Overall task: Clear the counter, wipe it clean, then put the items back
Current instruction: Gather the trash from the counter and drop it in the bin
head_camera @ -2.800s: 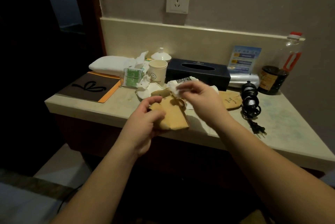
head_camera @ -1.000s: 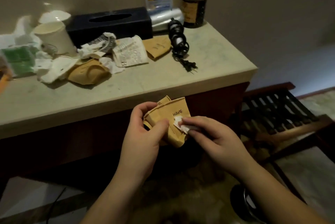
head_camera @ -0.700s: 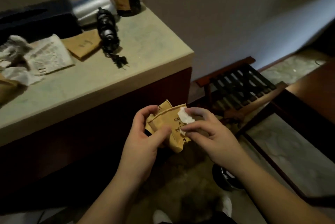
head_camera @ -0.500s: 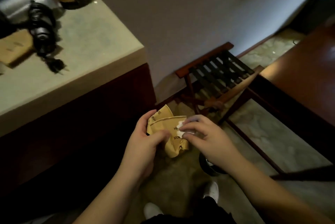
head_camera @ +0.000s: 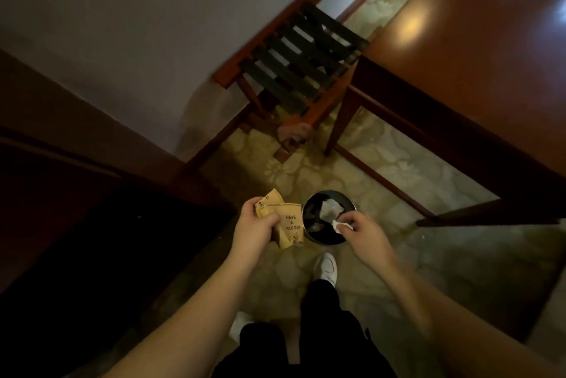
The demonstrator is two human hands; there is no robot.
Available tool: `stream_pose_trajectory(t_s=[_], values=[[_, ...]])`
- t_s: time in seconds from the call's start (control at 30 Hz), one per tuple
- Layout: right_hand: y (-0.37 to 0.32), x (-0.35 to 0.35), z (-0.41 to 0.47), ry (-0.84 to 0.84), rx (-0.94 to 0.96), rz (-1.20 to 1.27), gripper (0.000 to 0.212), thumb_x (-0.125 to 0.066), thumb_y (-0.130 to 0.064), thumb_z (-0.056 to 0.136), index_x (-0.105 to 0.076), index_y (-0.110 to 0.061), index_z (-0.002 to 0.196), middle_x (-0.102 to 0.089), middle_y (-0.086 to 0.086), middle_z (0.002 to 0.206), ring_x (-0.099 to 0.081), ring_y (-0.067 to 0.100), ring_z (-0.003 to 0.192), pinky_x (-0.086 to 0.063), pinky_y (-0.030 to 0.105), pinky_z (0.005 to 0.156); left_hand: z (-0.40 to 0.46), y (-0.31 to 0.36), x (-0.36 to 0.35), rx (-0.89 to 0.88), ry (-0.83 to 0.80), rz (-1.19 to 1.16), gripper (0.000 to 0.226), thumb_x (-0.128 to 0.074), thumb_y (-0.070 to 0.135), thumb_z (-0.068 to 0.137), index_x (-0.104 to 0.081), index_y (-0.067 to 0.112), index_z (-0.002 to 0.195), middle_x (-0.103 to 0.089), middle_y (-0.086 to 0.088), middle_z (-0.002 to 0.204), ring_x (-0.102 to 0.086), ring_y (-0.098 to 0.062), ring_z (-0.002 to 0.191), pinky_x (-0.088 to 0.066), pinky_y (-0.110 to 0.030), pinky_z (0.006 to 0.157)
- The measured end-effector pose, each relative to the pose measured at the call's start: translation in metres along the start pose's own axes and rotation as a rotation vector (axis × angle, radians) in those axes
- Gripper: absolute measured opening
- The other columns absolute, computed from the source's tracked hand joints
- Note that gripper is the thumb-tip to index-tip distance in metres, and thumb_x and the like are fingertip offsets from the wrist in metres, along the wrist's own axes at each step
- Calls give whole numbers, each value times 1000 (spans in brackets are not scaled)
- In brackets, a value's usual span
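My left hand (head_camera: pixel 255 229) grips two crumpled brown paper bags (head_camera: pixel 286 224); the front one reads "HAVE A NICE DAY". My right hand (head_camera: pixel 358 230) pinches a small white paper scrap (head_camera: pixel 338 226) over the near rim of a round black waste bin (head_camera: pixel 315 238) on the floor. White crumpled paper (head_camera: pixel 332 209) lies inside the bin. The two hands are apart, bags to the left of the bin. The counter top is out of view.
A wooden luggage rack with dark straps (head_camera: pixel 294 68) stands against the wall ahead. A glossy brown desk (head_camera: pixel 477 50) fills the right, its legs close to the bin. The dark counter cabinet (head_camera: pixel 76 194) is at my left. My white shoes (head_camera: pixel 326 267) stand on patterned floor.
I have turned from the counter to look down at the floor and the bin. My right hand has come off the bags with the white scrap and moved right over the bin.
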State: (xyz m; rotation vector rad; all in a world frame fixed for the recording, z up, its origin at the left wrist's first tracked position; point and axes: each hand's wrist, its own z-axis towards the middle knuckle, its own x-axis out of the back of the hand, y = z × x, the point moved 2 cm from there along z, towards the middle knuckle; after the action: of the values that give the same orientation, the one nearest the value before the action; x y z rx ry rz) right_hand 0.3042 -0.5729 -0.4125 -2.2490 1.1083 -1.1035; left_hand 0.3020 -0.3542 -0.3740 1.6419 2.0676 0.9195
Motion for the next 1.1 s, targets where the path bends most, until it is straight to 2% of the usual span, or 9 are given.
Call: stream_pose_trajectory(t_s=[0.13, 0.23, 0.33, 0.47, 0.57, 0.67, 0.77, 0.87, 1.1], values=[[68, -2, 45, -55, -199, 28, 4, -62, -25, 91, -60, -22, 90, -60, -6, 87, -57, 13, 86, -36, 13, 60, 55, -43, -43, 130, -36, 69, 42, -60, 0, 85, -52, 22, 119, -64, -4, 110, -67, -26, 97, -57, -51, 82], [112, -12, 82, -103, -313, -17, 2, -60, -23, 92, -60, -21, 91, -60, -4, 88, -55, 14, 85, -39, 20, 61, 96, -76, -73, 189, -35, 122, 43, -60, -1, 84, -51, 18, 121, -63, -5, 110, -66, -26, 95, -57, -49, 82], [152, -30, 124, -143, -380, -9, 4, -58, -21, 92, -62, -19, 94, -62, 2, 92, -58, 20, 87, -44, 28, 71, 138, -108, -100, 251, -54, 134, 43, -61, 0, 84, -48, 18, 121, -63, -4, 105, -65, -24, 92, -58, -43, 80], [184, -53, 178, -132, -355, -63, 16, -54, -19, 94, -64, -14, 105, -60, 3, 96, -53, 16, 84, -36, 24, 67, 189, -148, -134, 308, -53, 122, 43, -64, 1, 84, -45, 19, 119, -59, -2, 98, -62, -20, 84, -55, -34, 71], [202, -66, 205, -118, -334, -91, 16, -52, -17, 95, -63, -11, 105, -58, 1, 94, -51, 14, 83, -36, 23, 66, 220, -172, -150, 324, -30, 145, 48, -66, 0, 82, -45, 9, 124, -59, -9, 107, -60, -22, 84, -51, -29, 60], [215, -75, 224, -123, -330, -125, 19, -49, -18, 95, -62, -13, 108, -61, 3, 100, -51, 14, 81, -36, 23, 58, 241, -190, -160, 333, -35, 167, 54, -63, -1, 83, -44, 9, 133, -59, -9, 111, -60, -23, 90, -52, -32, 69], [220, -79, 235, -144, -322, -142, 23, -50, -20, 95, -61, -13, 114, -63, 8, 114, -57, 21, 94, -38, 24, 69, 250, -195, -168, 327, -54, 191, 41, -61, -4, 84, -47, 12, 119, -59, -6, 98, -59, -18, 79, -50, -29, 61], [220, -78, 238, -183, -332, -145, 33, -54, -21, 94, -56, -10, 125, -59, 13, 123, -57, 28, 109, -40, 26, 78, 253, -194, -174, 341, -98, 209, 43, -64, -2, 83, -45, 13, 118, -58, -2, 93, -58, -15, 78, -50, -29, 65], [212, -63, 226, -249, -341, -202, 29, -52, -21, 94, -59, -10, 119, -61, 11, 118, -58, 27, 106, -40, 26, 78, 241, -178, -164, 367, -90, 289, 42, -64, 5, 86, -49, 11, 124, -55, 0, 95, -53, -12, 80, -46, -27, 64]])
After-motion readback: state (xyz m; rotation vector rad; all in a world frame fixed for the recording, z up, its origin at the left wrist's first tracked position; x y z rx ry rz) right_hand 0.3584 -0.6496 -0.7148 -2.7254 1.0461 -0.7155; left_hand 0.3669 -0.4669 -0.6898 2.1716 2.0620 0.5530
